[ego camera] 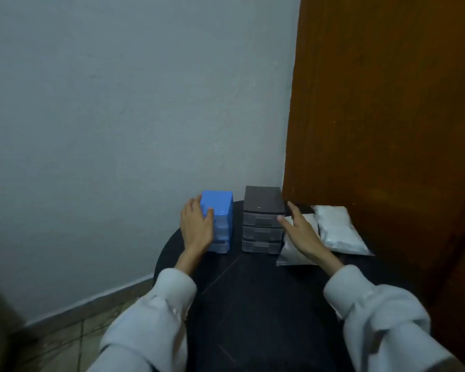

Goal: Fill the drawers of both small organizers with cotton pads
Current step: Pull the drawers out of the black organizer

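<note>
A small blue organizer [221, 207] with clear drawers stands at the back left of a round black table [253, 304]. My left hand [196, 226] grips it, fingers round its left side and thumb on its front. Beside it on the right stands a black organizer [263, 208] with three grey drawers, all closed. My right hand [301, 232] reaches to that organizer's right side with straight fingers, the thumb near the top drawer's front. Two clear bags of white cotton pads lie to the right: one [338, 229] by the door, one [287, 253] partly under my right hand.
A brown wooden door [387, 130] stands close along the table's right side. A pale wall [118, 116] is right behind the organizers. Tiled floor [73, 339] shows at the lower left, beyond the table's edge.
</note>
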